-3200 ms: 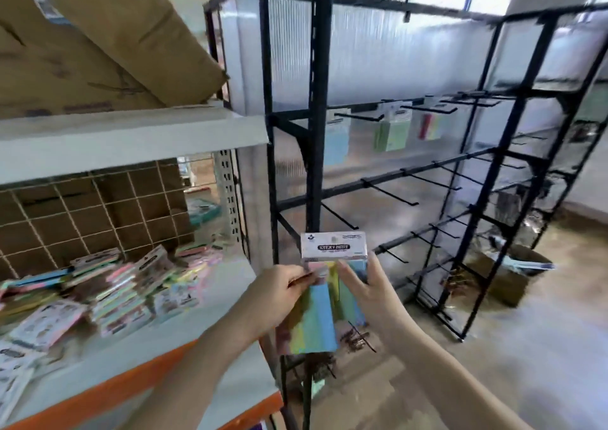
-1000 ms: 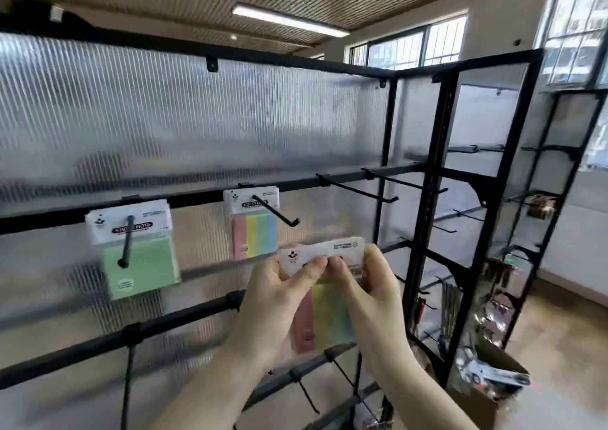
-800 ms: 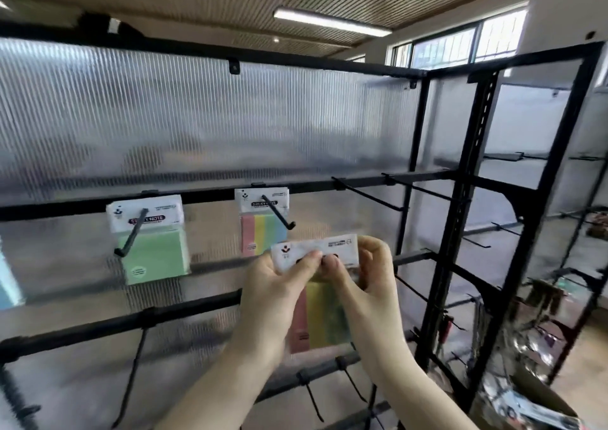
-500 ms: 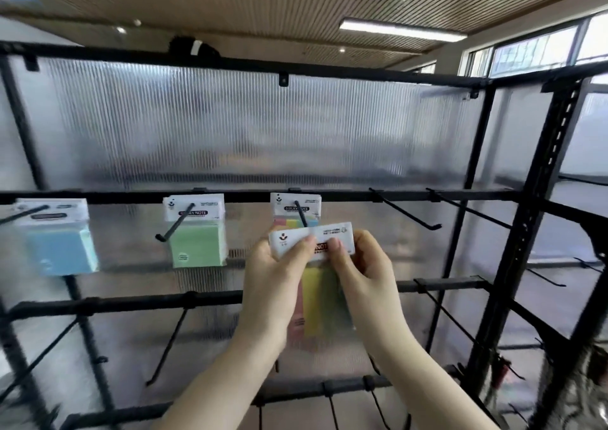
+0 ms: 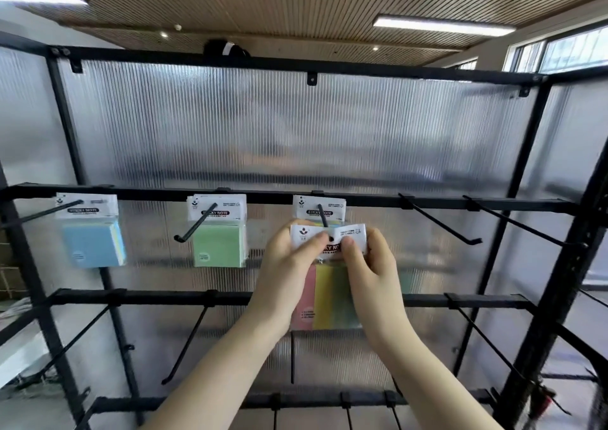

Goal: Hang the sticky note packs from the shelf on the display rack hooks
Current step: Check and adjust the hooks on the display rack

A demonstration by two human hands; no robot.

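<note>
Both hands, left [image 5: 289, 265] & right [image 5: 368, 265], pinch white header card of multicolour striped sticky note pack [image 5: 329, 284], lining its hole w/ black wire hook [image 5: 323, 216] at 12 o'clock. Hook already carries one pack [image 5: 318, 207]; blue pack [image 5: 90, 232] & green pack [image 5: 218, 232] hang toward 9 o'clock.

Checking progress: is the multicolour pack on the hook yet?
Cannot tell: both hands pinch multicolour pack at the hook tip.

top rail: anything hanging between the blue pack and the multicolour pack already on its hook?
Yes. In the head view a green pack hangs on its own hook between the blue pack and the hung multicolour pack.
</note>
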